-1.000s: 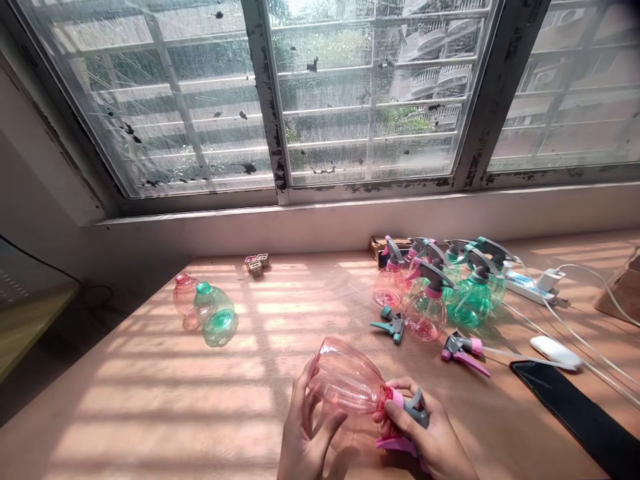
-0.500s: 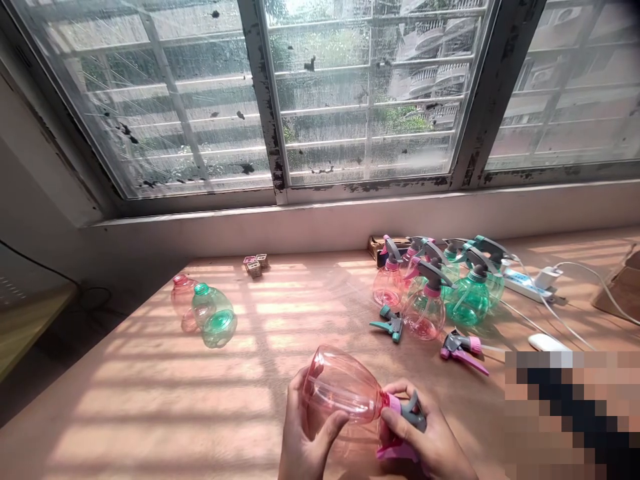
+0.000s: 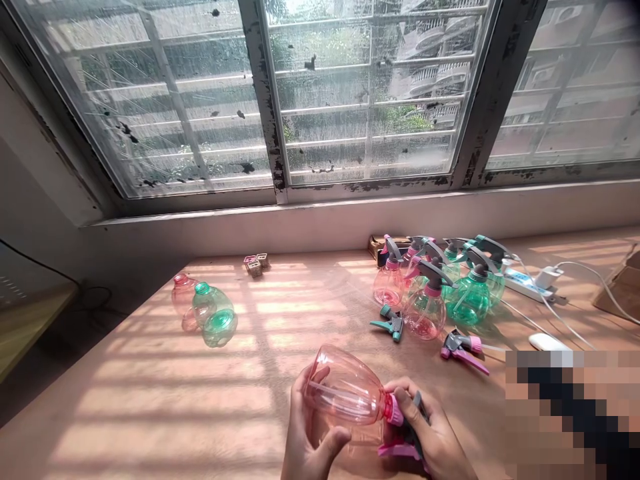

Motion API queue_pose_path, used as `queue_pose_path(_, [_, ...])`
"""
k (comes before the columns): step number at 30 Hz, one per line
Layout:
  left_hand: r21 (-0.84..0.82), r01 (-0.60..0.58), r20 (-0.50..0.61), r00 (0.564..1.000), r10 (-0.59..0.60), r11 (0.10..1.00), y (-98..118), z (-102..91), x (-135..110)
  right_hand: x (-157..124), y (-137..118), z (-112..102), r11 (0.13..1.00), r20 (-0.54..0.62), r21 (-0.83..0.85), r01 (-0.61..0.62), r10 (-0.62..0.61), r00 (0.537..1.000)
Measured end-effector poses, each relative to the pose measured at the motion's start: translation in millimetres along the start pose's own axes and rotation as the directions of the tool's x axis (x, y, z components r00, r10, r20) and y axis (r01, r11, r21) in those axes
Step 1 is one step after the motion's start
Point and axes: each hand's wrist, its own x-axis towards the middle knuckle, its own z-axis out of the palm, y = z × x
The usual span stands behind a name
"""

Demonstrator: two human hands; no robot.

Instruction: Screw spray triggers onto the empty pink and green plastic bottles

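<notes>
A clear pink spray bottle (image 3: 345,387) lies on its side between my hands, base to the left and neck to the right. My left hand (image 3: 313,427) is wrapped round the base end, thumb below. My right hand (image 3: 425,427) grips the spray head (image 3: 400,447), grey with a pink collar and pink trigger, at the bottle's neck. Part of that head is hidden by the fingers. Through the pink wall a pale dip tube shows inside the bottle.
Several pink and green spray bottles (image 3: 467,297) stand at the back right. Loose spray heads, one green-grey (image 3: 393,325) and one pink-grey (image 3: 463,350), lie before them. Two headless bottles (image 3: 215,320) are at left, small blocks (image 3: 255,267) behind, a power strip (image 3: 525,283) and white mouse (image 3: 547,343) at right.
My right thumb has shifted up and over the collar, and the spray head has turned at the neck. My left thumb has moved slightly lower. The bottle stays nearly in place.
</notes>
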Motion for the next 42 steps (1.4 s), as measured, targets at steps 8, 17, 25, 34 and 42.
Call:
queue_pose_path(8, [0.000, -0.051, 0.035, 0.998, 0.051, 0.999, 6, 4.2, 1, 0, 0, -2, 0.997, -0.090, -0.002, 0.071, -0.071, 0.993])
queue_pose_path(17, [0.030, -0.038, 0.086, 0.996, 0.035, 0.999, 17, 3.6, -7, -2, -4, 3, 0.996, -0.182, -0.005, 0.084, -0.083, 0.980])
queue_pose_path(25, [0.116, -0.033, 0.040, 0.999, 0.029, 0.993, 10, -0.4, 1, -1, -4, 1, 0.996, -0.147, -0.041, 0.080, -0.086, 0.985])
queue_pose_path(34, [0.032, -0.131, 0.121, 0.985, 0.126, 0.991, 8, 3.1, -8, -2, -4, 0, 0.998, -0.165, 0.025, 0.051, -0.047, 0.985])
queue_pose_path(42, [0.001, -0.029, -0.031, 0.999, 0.029, 1.000, 3, 0.2, 0, -1, -2, 0, 0.999, -0.047, -0.032, 0.038, -0.040, 0.998])
